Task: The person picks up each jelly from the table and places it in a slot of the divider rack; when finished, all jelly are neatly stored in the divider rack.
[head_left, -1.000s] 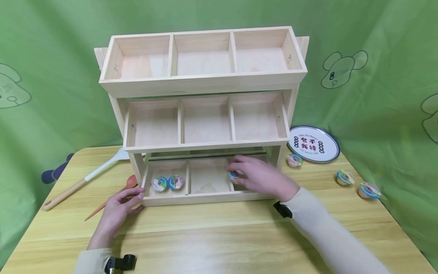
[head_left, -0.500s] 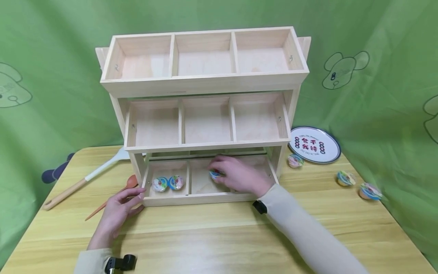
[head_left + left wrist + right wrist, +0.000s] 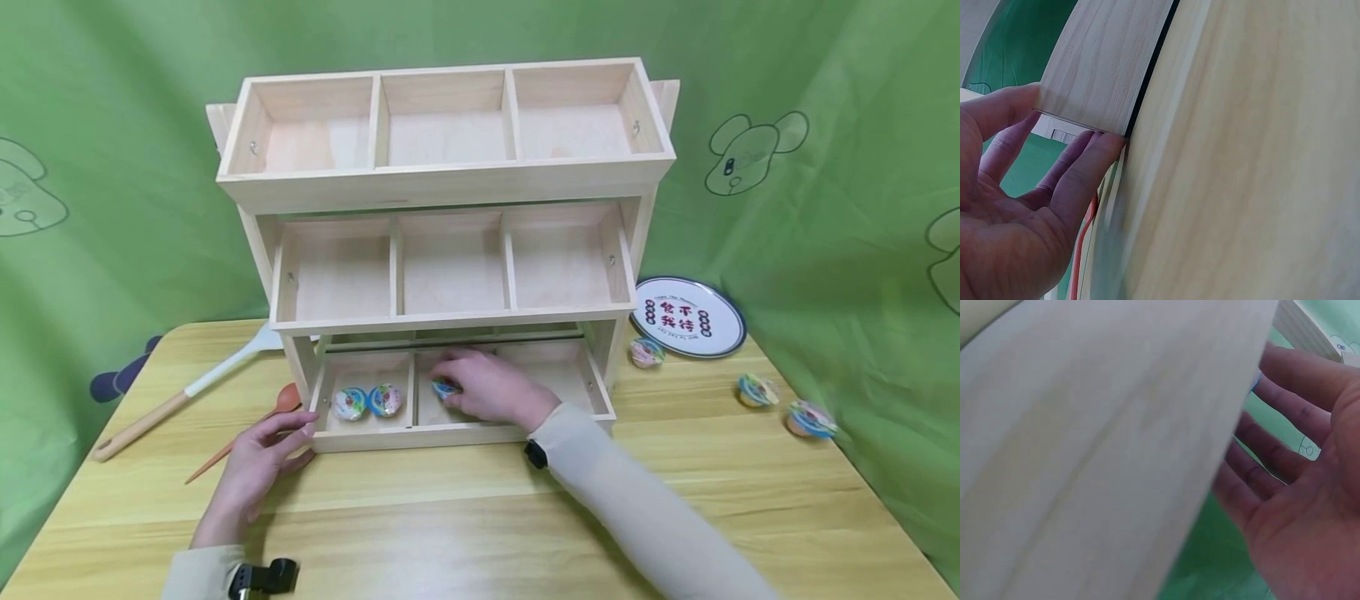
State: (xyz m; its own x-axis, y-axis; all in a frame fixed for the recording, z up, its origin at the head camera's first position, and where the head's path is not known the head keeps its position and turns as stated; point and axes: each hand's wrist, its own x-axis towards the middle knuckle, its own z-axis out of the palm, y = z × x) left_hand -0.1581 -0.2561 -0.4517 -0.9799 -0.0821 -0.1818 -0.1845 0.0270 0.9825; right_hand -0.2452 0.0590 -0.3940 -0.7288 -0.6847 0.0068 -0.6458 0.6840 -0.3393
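A wooden three-tier rack [image 3: 446, 187] with divided trays stands on the table. My left hand [image 3: 258, 465] touches the left front corner of the bottom tray [image 3: 465, 436]; in the left wrist view its thumb and fingertips rest at the tray's end. My right hand [image 3: 491, 387] pinches a small jelly cup [image 3: 445, 388] with a blue-edged lid inside the bottom tray's middle compartment. In the right wrist view the tray's front board hides most of that cup. Two more jelly cups, one [image 3: 349, 403] beside another [image 3: 386, 400], sit in the left compartment.
Right of the rack lie a pink jelly cup [image 3: 647, 352], a yellow one [image 3: 756, 390], another pink one [image 3: 810, 419] and an oval plate [image 3: 688, 317]. On the left are a white spatula [image 3: 217, 371] with a wooden handle and an orange-red spoon [image 3: 287, 397]. Green cloth hangs behind.
My right hand has moved left with the jelly cup, from the divider beside the right compartment to the left side of the middle one. The left hand stays put.
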